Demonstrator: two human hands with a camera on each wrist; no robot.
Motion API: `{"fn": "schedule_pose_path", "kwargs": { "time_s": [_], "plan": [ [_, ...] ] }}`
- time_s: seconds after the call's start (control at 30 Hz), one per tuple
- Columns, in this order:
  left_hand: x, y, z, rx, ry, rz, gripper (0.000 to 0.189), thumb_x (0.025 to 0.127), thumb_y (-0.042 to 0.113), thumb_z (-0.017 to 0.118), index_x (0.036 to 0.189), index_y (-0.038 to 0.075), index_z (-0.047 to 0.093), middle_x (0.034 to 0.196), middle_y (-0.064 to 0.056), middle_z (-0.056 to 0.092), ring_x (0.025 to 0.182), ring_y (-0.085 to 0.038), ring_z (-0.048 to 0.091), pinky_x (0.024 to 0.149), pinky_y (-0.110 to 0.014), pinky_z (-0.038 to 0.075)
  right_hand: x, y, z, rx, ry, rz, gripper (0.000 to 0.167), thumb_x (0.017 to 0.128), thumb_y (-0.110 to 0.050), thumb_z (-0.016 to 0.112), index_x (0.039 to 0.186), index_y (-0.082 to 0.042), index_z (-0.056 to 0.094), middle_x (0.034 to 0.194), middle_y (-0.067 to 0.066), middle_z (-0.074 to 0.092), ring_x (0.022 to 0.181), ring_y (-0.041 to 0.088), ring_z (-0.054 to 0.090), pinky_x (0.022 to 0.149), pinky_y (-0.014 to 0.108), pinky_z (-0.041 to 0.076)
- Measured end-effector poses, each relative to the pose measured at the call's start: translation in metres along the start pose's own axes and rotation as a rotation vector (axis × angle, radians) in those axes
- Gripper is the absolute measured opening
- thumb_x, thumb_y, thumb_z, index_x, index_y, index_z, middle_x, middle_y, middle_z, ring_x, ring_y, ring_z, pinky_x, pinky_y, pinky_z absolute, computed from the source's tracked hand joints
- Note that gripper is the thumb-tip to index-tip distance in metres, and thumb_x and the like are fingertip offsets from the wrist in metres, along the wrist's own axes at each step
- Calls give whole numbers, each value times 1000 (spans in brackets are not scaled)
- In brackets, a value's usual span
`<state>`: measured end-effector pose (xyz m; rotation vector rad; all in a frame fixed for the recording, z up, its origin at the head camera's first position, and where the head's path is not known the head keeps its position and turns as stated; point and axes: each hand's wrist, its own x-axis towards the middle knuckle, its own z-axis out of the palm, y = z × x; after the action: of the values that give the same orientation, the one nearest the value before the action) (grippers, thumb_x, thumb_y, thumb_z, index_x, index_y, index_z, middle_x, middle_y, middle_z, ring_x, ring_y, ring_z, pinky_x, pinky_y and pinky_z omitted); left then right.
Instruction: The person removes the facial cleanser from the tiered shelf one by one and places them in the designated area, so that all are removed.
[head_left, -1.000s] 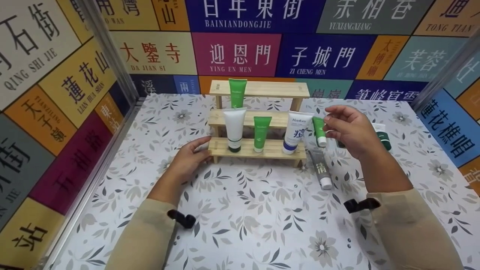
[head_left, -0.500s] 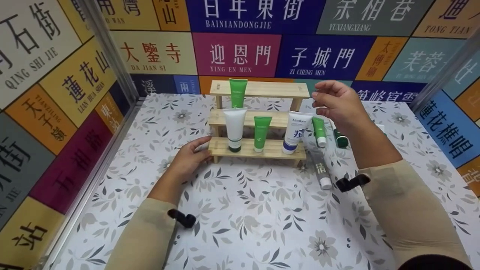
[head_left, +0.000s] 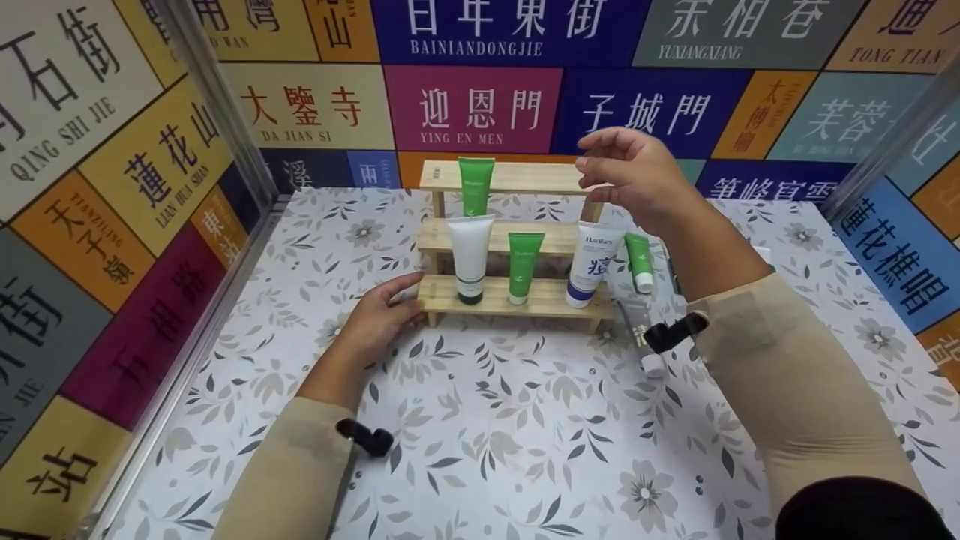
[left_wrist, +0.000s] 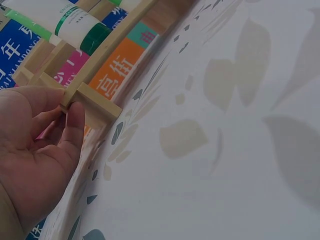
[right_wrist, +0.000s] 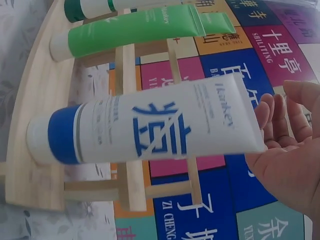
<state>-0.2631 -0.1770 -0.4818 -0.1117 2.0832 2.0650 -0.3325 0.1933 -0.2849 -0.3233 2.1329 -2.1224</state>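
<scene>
A three-tier wooden rack (head_left: 491, 306) stands on the table. My left hand (head_left: 379, 319) pinches the left end of its lowest shelf between thumb and fingers, as the left wrist view shows. On that shelf stand a white tube with a dark green cap (head_left: 469, 255), a small green tube (head_left: 523, 262) and a white tube with a blue band (head_left: 592, 259). Behind the first, another green tube (head_left: 475, 184) rises, its lower end hidden. My right hand (head_left: 637, 180), fingers loosely bent and holding nothing visible, overlaps the right end of the top shelf (head_left: 540, 178).
Right of the rack a green tube (head_left: 639, 262) and a grey tube (head_left: 652, 364) lie on the table, the grey one partly behind my right wrist camera (head_left: 675, 332). More tubes lie behind my right forearm. Printed panels (head_left: 480, 109) wall the back and sides.
My right hand has moved left and up, from over the tubes on the right to the top shelf's right end. My left hand and the tubes on the rack stay put.
</scene>
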Motion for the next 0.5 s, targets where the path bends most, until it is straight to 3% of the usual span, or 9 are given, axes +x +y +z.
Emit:
{"fn": "schedule_pose_path", "kwargs": {
  "time_s": [0.2, 0.5],
  "plan": [
    [-1, 1, 1, 8, 11, 2, 54, 104, 7, 65, 156, 16, 56, 144, -19, 66, 101, -11, 73, 89, -25, 58, 12, -4, 18, -20, -59, 33, 26, 98, -8, 77, 122, -10, 69, 106, 3, 68, 91, 20, 71, 79, 29, 63],
    [-2, 2, 2, -5, 11, -7, 54, 104, 5, 65, 156, 15, 56, 150, -18, 64, 108, -12, 73, 95, -25, 59, 28, -7, 44, -17, -121, 59, 28, 98, -2, 74, 125, -9, 69, 114, 8, 72, 102, 24, 74, 86, 32, 65]
  ]
}}
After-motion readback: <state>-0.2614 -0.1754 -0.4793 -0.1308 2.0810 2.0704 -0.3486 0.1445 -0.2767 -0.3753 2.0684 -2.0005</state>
